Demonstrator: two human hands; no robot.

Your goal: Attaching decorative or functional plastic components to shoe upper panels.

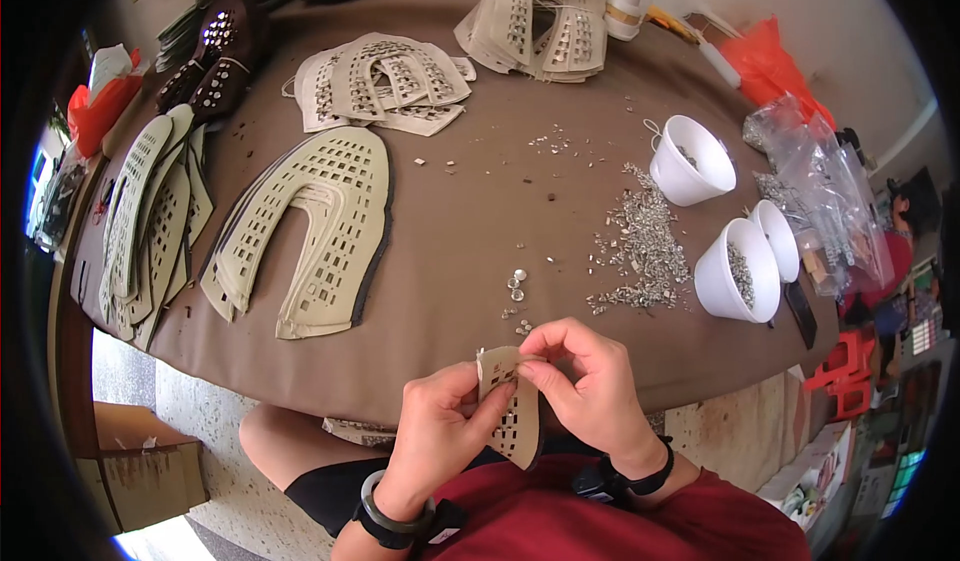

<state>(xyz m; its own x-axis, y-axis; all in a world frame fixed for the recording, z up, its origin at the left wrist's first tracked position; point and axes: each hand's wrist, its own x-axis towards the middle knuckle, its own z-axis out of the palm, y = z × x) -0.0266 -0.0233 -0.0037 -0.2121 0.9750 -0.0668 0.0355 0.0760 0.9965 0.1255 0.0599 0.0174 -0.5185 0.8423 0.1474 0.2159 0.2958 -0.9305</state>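
Observation:
Close to the table's near edge, my left hand (438, 408) grips a beige shoe-upper piece (519, 429) with rows of punched square holes, its thumb lying across the front. My right hand (592, 389) pinches at the top right of the same piece, thumb and forefinger together; anything tiny between those fingertips is hidden. Just beyond the piece lie a few round clear rhinestones (517, 283). A loose spread of small silvery studs (648, 246) covers the table to the right of them.
White cups (693, 161) with studs stand at the right beside clear plastic bags (825, 191). Stacked horseshoe-shaped uppers (340, 201) lie left of centre, with more stacks (375, 81) behind. Narrow perforated pieces (140, 211) and dark studded uppers (215, 56) sit far left. A glue bottle (626, 6) stands at the back.

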